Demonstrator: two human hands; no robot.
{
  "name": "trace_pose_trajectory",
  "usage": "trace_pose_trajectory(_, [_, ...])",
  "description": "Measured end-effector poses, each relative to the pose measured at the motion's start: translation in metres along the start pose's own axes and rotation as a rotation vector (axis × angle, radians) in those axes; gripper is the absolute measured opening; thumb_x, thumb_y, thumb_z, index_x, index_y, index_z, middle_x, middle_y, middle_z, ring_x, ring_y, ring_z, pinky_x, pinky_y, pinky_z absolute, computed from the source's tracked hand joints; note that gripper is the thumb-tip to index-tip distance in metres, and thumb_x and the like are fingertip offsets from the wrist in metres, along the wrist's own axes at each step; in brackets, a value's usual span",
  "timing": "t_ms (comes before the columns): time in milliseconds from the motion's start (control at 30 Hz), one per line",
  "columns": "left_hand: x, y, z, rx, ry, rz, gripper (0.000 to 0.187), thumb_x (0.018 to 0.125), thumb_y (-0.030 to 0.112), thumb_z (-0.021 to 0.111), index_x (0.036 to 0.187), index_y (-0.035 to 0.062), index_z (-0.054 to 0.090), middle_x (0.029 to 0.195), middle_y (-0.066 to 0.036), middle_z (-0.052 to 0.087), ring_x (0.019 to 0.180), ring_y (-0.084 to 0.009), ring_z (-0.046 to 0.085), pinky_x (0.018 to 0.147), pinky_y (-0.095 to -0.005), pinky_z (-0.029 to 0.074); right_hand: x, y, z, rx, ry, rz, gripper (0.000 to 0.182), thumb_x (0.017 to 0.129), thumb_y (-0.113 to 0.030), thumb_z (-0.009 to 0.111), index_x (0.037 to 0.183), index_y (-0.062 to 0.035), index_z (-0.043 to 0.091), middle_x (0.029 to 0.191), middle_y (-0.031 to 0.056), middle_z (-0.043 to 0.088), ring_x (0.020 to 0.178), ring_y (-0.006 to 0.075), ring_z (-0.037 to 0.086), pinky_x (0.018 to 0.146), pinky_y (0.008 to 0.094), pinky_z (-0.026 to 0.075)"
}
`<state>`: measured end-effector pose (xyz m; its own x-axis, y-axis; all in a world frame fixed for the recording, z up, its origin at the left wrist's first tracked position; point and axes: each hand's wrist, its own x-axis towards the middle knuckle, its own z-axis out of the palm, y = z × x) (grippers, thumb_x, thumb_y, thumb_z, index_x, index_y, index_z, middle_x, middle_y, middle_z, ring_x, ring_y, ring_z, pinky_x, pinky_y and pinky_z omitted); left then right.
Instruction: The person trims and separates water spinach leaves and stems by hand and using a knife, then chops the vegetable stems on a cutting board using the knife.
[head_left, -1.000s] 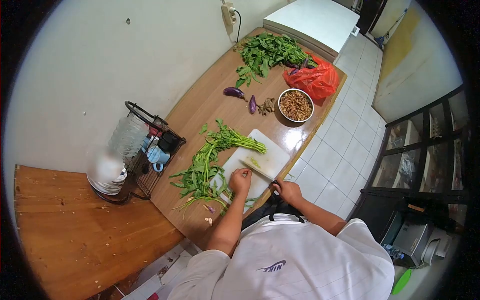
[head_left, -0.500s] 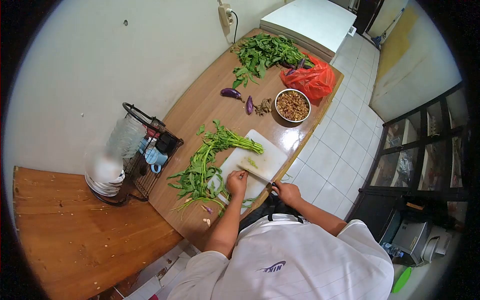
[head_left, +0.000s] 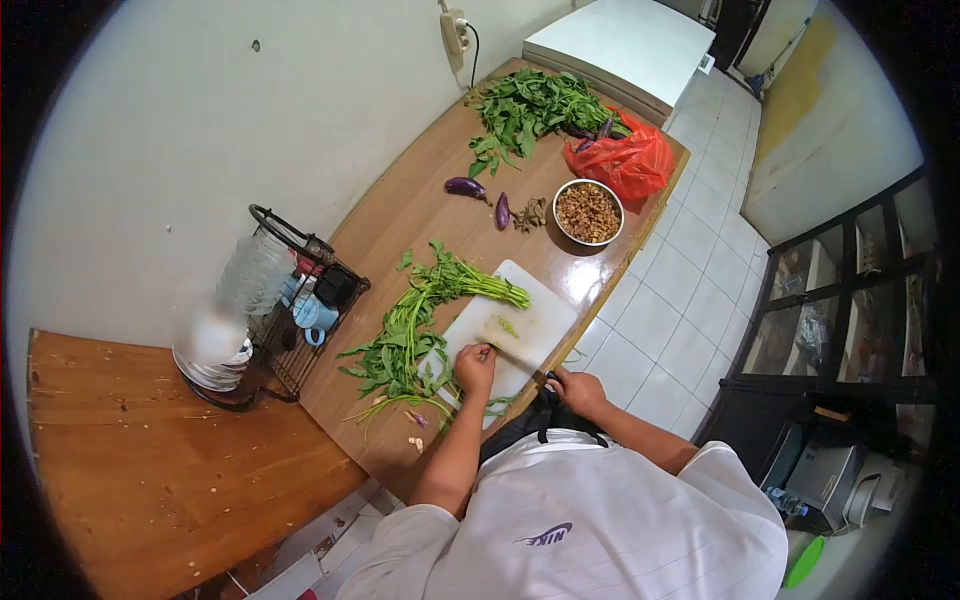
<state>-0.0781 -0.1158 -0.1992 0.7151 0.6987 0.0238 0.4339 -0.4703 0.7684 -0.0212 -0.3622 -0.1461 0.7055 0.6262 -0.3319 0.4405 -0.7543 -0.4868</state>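
Note:
My right hand (head_left: 580,392) is closed around the dark handle of a knife (head_left: 520,361). Its blade lies low across the white cutting board (head_left: 545,295), the tip beside my left fingers. My left hand (head_left: 475,366) rests over the board with its fingertips pinched together; whatever they hold is too small to make out. Small chopped green pieces (head_left: 505,325) lie just beyond the blade. A bunch of leafy green stems (head_left: 425,300) spreads along the board's left side, its cut ends reaching onto the board.
Farther up the table are two purple eggplants (head_left: 465,187), a metal bowl of brown chunks (head_left: 588,212), a red plastic bag (head_left: 625,163) and more leafy greens (head_left: 530,112). A black dish rack (head_left: 300,310) with glasses and cups stands at left. The table edge (head_left: 608,290) runs along the right.
The knife blade has shifted very slightly toward me, with my right hand still around its handle. My left hand stays pinched in nearly the same place. The whole view has drifted a little.

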Motion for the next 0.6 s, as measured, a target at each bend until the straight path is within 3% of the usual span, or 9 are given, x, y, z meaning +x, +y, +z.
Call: trace_pose_trajectory(600, [-0.006,-0.003,-0.004,0.033,0.044,0.063,0.014,0.077,0.014,0.078,0.088,0.006,0.076,0.084,-0.008,0.069,0.074,-0.0255,0.066,0.069,-0.0373,0.053,-0.002,-0.004,0.003,-0.03,0.009,-0.008,0.035,0.099,-0.047,0.049,0.109,-0.0145,0.058,0.075,0.0171,0.068,0.07,0.0395,0.067,0.059,0.0524,0.051])
